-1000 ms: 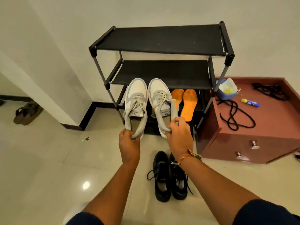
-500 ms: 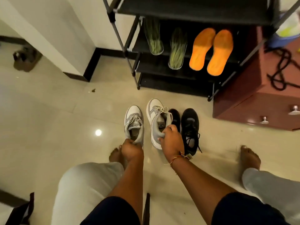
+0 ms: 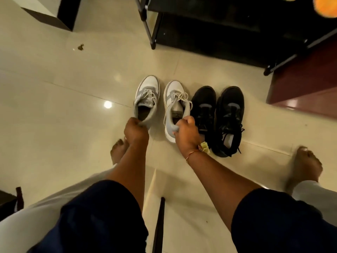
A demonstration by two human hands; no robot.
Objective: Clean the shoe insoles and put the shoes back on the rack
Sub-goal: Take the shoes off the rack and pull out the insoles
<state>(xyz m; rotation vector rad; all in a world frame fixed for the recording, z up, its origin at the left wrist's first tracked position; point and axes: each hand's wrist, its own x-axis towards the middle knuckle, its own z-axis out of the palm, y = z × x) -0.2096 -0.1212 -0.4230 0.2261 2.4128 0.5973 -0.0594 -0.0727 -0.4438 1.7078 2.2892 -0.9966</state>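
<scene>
1. Left hand pinches heel of left white sneaker; right hand grips heel of right white sneaker. Both low at floor, beside black pair, before rack.
2. Risk: heel-only hold slips; loose laces snag black pair.

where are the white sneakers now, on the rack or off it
Off it: the white sneakers sit on the floor before the rack, beside the black pair, left hand and right hand gripping their heels.
</scene>
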